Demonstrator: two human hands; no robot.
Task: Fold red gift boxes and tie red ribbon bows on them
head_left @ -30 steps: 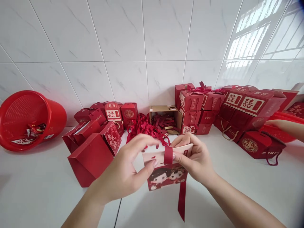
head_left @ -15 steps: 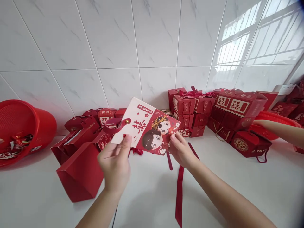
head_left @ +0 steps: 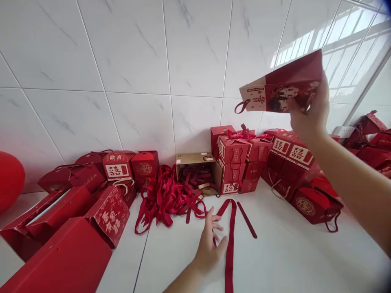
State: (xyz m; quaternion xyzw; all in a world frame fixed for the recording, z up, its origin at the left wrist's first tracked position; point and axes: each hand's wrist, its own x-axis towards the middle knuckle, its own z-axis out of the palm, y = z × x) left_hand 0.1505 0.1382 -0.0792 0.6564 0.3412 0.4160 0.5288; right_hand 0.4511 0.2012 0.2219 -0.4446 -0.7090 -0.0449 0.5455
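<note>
High at the right, my right hand [head_left: 311, 108] grips a red and cream gift box [head_left: 282, 87] printed with cartoon figures, a small strap loop hanging from its left end. My left hand [head_left: 210, 244] is over the white table with its fingers apart and holds nothing. Beside it a long dark red ribbon [head_left: 230, 244] runs down toward the near edge. A narrow dark red strap [head_left: 247, 219] lies to the right of the ribbon. A heap of red ribbons [head_left: 166, 193] is beyond my left hand.
An open cardboard box [head_left: 198, 158] of straps stands near the tiled wall. Stacked red boxes [head_left: 233, 150] are beside it, with more boxes [head_left: 308, 203] at right. Red boxes [head_left: 64, 256] fill the left. A red tub [head_left: 10, 181] is at the far left.
My right hand has lifted the gift box up and to the right. My left hand has let go of it and moved down and right over the table. The view has shifted rightward.
</note>
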